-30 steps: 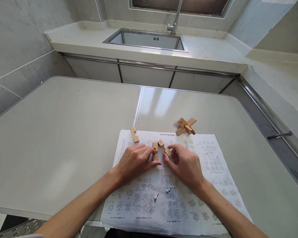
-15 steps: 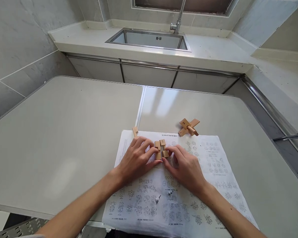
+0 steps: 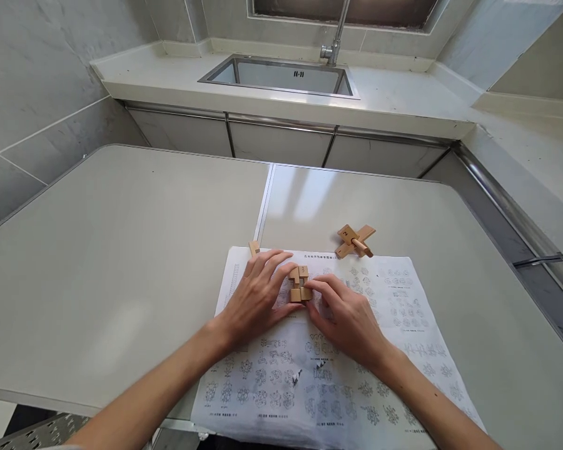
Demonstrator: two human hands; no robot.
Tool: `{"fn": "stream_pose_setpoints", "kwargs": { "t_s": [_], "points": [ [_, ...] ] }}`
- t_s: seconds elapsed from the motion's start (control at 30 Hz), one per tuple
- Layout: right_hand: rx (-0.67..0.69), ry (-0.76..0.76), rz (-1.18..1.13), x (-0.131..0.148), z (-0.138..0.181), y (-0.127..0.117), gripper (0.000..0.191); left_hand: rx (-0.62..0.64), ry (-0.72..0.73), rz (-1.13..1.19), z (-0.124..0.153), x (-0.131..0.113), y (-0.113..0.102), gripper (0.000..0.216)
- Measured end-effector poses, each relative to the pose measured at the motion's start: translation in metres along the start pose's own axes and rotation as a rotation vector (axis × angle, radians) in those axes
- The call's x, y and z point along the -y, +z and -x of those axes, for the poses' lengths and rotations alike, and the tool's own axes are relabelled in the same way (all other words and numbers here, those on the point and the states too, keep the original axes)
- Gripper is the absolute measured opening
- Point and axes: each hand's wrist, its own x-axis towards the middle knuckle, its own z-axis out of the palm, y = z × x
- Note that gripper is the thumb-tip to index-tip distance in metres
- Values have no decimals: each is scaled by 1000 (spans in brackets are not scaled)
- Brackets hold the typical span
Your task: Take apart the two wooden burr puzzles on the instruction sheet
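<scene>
Both forearms reaching forward and inward, left hand (image 3: 258, 295) and right hand (image 3: 344, 315) palm-down, fingertips nearly meeting, fingers curled

A pale grey, glossy tabletop (image 3: 122, 250) with a metal seam down its middle fills the foreground, catching soft daylight. Beyond it, a white stone counter (image 3: 403, 100) holds a stainless steel sink (image 3: 281, 75) with a chrome tap (image 3: 333, 37), and large grey wall tiles (image 3: 37, 75) cover the left wall.

A pale grey table (image 3: 122, 250) carries everything; a thin seam divides its top into two halves. On it lies a white printed sheet (image 3: 385, 325) full of small diagrams, hanging over the near edge. Just beyond the sheet – on the bare top – rest a crossed wooden assembly (image 3: 355, 240) and a small wooden piece (image 3: 254, 247).
</scene>
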Motion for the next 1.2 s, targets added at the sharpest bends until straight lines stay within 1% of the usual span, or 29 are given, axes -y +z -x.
{"fn": "stream_pose_setpoints", "kwargs": {
  "t_s": [0.1, 0.23, 0.33, 0.47, 0.63, 0.7, 0.87, 1.0, 1.2],
  "points": [
    [-2, -38, -12, 0, 0, 0, 25, 9, 17, 9, -1, 2, 0, 62],
    [0, -65, -24, 1, 0, 1, 30, 44, 74, 35, -2, 4, 0, 54],
    [10, -54, -49, 2, 1, 2, 34, 40, 91, 51, -2, 5, 0, 54],
    [33, -18, -83, 1, 2, 3, 38, 29, 50, 28, -2, 7, 0, 52],
    [52, -1, -98, 0, 3, 3, 37, 8, -15, -109, -6, 16, -7, 51],
    [58, -6, -89, 0, 3, 3, 37, 6, -34, -130, -7, 22, -10, 52],
    [69, -9, -77, 0, 3, 3, 34, 21, -117, -62, -7, 35, -13, 52],
    [69, -8, -81, 0, 4, 3, 32, 58, -173, 27, -5, 36, -13, 50],
    [74, -14, -83, 0, 4, 2, 31, 63, -139, -20, -6, 33, -14, 45]
  ]
}}
